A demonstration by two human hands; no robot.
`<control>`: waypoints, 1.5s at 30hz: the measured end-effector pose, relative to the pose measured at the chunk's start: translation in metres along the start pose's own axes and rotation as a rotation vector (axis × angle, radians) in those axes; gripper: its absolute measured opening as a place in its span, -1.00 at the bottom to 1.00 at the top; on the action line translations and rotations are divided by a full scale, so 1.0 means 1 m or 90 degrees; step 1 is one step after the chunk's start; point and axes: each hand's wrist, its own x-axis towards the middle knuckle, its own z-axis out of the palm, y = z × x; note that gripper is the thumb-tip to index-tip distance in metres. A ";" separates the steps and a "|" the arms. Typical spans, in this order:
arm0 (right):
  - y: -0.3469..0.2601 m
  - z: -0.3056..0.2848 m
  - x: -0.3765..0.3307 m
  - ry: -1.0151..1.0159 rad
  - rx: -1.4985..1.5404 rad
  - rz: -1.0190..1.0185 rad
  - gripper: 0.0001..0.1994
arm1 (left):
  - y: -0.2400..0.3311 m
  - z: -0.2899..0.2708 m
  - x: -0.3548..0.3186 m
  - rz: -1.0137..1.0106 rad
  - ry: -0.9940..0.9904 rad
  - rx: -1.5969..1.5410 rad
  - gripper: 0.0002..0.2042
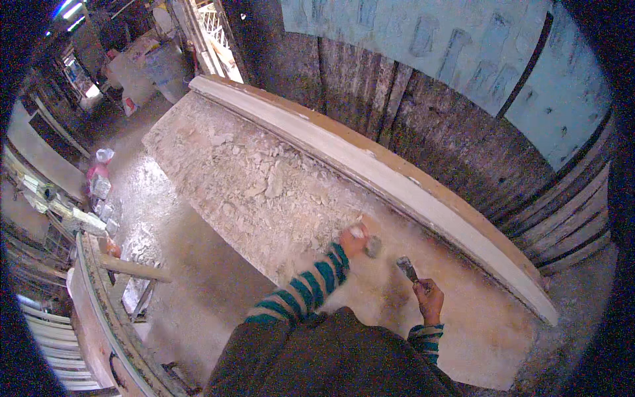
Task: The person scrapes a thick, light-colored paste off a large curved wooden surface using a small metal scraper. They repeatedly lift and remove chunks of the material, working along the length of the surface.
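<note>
My right hand (430, 299) is closed around the handle of a putty knife (406, 268), its dark blade pointing up and to the left, over the bare part of a long board (489, 337). My left hand (352, 241), slightly blurred, is closed low over the board at the edge of the crumbs. From its fingers juts a small grey piece (373, 247); whether it is a blade or a lump I cannot make out. Broken whitish plaster-like crumbs and flakes (264, 178) cover the board's far left half.
A long pale moulding (370, 165) runs along the board's far edge. Behind it stand dark planks (344, 79) and a light blue wall panel (423, 40). At left are a curved wooden frame (99, 304), a wooden bar (135, 268) and a pink bag (99, 173).
</note>
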 end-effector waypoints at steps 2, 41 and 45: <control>-0.010 0.000 -0.011 -0.039 0.024 0.043 -0.76 | 0.005 -0.059 0.023 -0.016 -0.040 0.017 -0.91; -0.362 0.368 0.073 -0.201 0.396 -0.142 -0.55 | -0.040 -0.357 0.066 0.150 0.069 0.169 -0.89; -0.385 0.379 0.082 -0.083 0.402 -0.268 -0.57 | 0.008 -0.373 0.068 0.170 0.102 0.288 -0.91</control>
